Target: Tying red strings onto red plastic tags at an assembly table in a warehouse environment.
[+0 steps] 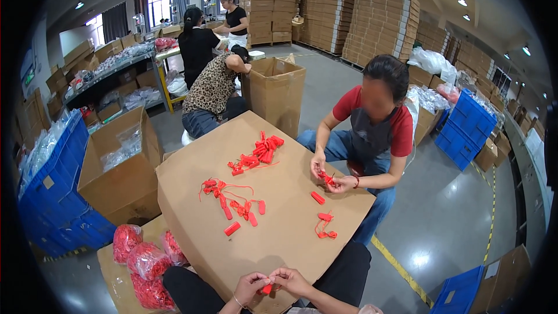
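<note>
At the near edge of the cardboard-topped table [279,221], my left hand [250,288] and my right hand [292,282] meet, fingertips pinched on a small red piece [267,289]. Its exact kind is too small to tell. Beyond them lies a single red block-like piece [232,228]. Farther on are flat red pieces with thin red cords [225,204] and a heap of red pieces [267,148]. A co-worker [372,122] across on the right handles a red corded piece [327,180]. Near that person lie a red piece [317,197] and a corded one [325,225].
Plastic bags of red cords [148,260] sit on cardboard at my left. An open carton [125,168] and blue crates [58,186] stand beyond them. A tall carton [279,90] is behind the table, by a crouching person [209,90]. More blue crates [465,128] stand right.
</note>
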Demonstrator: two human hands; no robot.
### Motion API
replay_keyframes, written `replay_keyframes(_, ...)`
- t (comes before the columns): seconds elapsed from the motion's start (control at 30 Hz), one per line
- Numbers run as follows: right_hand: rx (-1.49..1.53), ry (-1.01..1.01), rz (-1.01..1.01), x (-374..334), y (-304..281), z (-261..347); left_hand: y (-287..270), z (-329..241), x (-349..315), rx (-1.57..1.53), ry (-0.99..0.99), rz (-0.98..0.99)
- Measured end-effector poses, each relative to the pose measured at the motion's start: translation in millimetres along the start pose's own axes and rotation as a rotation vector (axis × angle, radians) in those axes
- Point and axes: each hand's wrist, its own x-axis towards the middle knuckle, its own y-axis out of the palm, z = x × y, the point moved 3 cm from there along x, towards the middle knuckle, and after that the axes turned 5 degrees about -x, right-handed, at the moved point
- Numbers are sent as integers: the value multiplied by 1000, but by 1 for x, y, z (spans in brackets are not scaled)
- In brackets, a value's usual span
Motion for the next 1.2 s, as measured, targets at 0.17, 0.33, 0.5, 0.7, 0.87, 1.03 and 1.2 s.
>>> replay_keyframes(0.17, -37, -44, -51, -2, 0, -2, -2, 8, 1, -83, -36, -3)
replay_keyframes(0.33, -371, -247, -113, -4, -1, 3, -2, 10, 1, -128, -56, 31)
replay_keyframes(0.5, -573, -413, -200, -13, 8, 17, -1, 10, 1, -128, -48, 22)
replay_keyframes(0.7, -767, -500, -248, -14, 19, 27, -2, 18, 0, 115, 160, -124)
replay_keyframes(0.87, -786, -466, -224, -16, 16, 42, -5, 14, 2, 244, 177, -77)
replay_keyframes(1.03, -805, -518, -248, -14, 9, 35, 1, -1, 0, 112, 77, -10)
replay_keyframes(1.2, -724, -408, -200, -15, 11, 30, -3, 0, -4, 104, -32, 6)
